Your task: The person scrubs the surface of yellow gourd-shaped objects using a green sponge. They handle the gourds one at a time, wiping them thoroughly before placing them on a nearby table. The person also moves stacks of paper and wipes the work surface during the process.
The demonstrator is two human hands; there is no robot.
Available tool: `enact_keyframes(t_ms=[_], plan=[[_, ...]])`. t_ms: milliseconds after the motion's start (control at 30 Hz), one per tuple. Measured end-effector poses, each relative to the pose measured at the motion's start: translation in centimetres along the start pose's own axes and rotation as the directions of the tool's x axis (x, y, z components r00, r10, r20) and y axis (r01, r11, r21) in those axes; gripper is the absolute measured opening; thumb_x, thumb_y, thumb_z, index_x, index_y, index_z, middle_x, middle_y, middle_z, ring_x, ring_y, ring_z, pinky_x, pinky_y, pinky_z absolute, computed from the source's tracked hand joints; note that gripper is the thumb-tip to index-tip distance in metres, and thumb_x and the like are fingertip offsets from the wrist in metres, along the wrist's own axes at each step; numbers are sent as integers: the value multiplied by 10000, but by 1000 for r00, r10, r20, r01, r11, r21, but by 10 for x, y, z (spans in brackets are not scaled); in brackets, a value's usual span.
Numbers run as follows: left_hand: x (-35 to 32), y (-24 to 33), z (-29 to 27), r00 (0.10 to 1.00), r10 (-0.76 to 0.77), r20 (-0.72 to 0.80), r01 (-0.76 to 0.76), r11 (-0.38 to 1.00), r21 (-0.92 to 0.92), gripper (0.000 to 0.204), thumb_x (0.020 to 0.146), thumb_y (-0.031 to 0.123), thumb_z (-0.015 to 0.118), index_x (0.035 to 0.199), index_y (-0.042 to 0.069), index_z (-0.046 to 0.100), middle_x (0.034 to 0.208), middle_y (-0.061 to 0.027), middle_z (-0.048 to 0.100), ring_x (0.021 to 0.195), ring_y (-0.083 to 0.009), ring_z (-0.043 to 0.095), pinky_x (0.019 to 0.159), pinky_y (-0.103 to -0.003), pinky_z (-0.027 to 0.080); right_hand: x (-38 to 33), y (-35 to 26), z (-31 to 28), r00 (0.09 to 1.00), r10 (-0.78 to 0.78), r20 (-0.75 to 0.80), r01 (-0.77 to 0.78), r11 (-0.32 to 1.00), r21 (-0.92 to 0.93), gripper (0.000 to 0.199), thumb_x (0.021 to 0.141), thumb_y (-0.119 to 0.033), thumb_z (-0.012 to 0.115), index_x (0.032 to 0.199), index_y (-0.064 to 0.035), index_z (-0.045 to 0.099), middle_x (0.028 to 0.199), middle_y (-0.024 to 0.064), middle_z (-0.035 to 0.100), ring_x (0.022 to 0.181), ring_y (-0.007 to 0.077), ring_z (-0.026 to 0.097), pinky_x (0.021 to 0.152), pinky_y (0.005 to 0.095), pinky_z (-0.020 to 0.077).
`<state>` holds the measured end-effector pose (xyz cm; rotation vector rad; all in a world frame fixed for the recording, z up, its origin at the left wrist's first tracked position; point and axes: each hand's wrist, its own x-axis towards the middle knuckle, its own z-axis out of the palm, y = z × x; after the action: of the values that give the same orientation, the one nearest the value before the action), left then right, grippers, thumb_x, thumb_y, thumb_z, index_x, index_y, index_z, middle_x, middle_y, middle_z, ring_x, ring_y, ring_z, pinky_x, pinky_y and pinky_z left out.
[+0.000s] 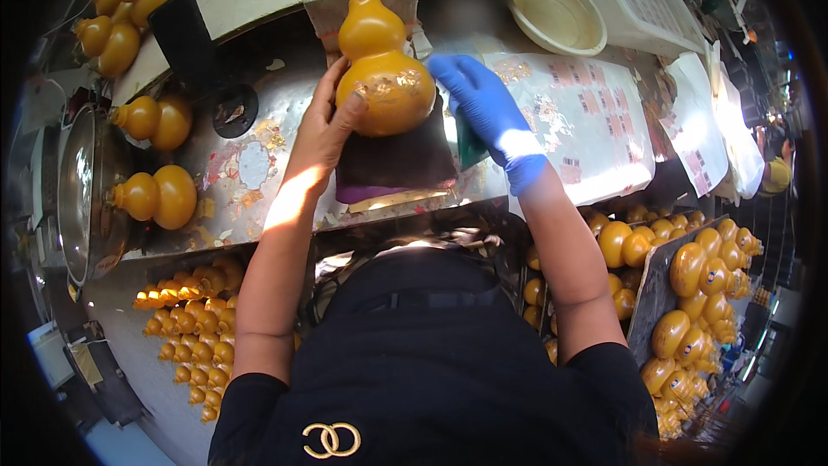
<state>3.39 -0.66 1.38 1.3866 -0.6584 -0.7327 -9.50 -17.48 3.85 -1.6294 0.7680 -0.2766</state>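
Observation:
A glossy yellow-orange gourd-shaped bottle (379, 78) lies in front of me, its neck pointing away, with gold decoration on its wide lower bulb. My left hand (326, 125) is closed around the bulb's left side, thumb laid over the front. At its right side is my right hand (479, 103) in a blue glove, fingers extended and slightly bent; whether the fingertips touch the bottle is hard to tell. The neck rests by a grey cloth (321, 4). Under the bulb is a dark cloth pad (392, 164), and something dark green (470, 145) shows below the gloved hand.
Two gourd bottles, one nearer (164, 197) and one farther (164, 121), lie left beside a metal pan (78, 207). Printed sheets (595, 134) cover the right side, below a cream basin (561, 22). Racks of gourd bottles (690, 311) stand at lower right; more (198, 336) stand at lower left.

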Motion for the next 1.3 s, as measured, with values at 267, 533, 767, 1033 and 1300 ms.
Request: enact_keyframes(t_ms=[267, 533, 767, 1033, 1300], plan=[[2, 2, 4, 991, -128, 36, 131, 985, -110, 805, 859, 512, 626, 1417, 17, 322, 1342, -161, 455, 1286, -228, 399, 1092, -323, 258, 14, -7, 4, 935, 89, 343, -111, 993, 46, 769, 770, -591, 674, 1185, 48, 571, 1083, 134, 620, 974, 169, 578, 879, 295, 444], [2, 6, 1, 982, -170, 82, 182, 967, -179, 684, 920, 456, 546, 1405, 21, 337, 1352, -117, 462, 1309, -198, 368, 1114, -311, 197, 9, -5, 6, 934, 118, 337, -183, 969, 168, 547, 868, -525, 601, 1143, -52, 587, 720, -39, 498, 586, 32, 419, 513, 182, 330], [3, -4, -5, 985, -159, 71, 169, 973, -160, 683, 957, 477, 465, 1436, 18, 301, 1393, -126, 429, 1338, -206, 336, 1125, -315, 176, 13, 2, 4, 907, 271, 322, -346, 915, 206, 667, 842, -591, 592, 1110, 19, 596, 882, 40, 579, 746, 108, 499, 712, 226, 418], [-4, -6, -4, 994, -77, 75, 80, 996, -36, 805, 918, 557, 485, 1464, 17, 246, 1447, -149, 363, 1368, -230, 298, 1134, -335, 170, 3, 15, 1, 943, -23, 333, -69, 963, 262, 670, 826, -434, 699, 1296, 7, 514, 779, -20, 566, 704, 58, 487, 699, 204, 419], [-3, -9, -8, 993, -62, 97, 66, 997, -43, 829, 902, 577, 493, 1462, 15, 251, 1436, -148, 376, 1367, -226, 297, 1134, -335, 169, 5, 23, -6, 908, -47, 416, -116, 926, 359, 638, 822, -299, 734, 1335, -12, 485, 756, -22, 563, 707, 58, 512, 713, 208, 436]])
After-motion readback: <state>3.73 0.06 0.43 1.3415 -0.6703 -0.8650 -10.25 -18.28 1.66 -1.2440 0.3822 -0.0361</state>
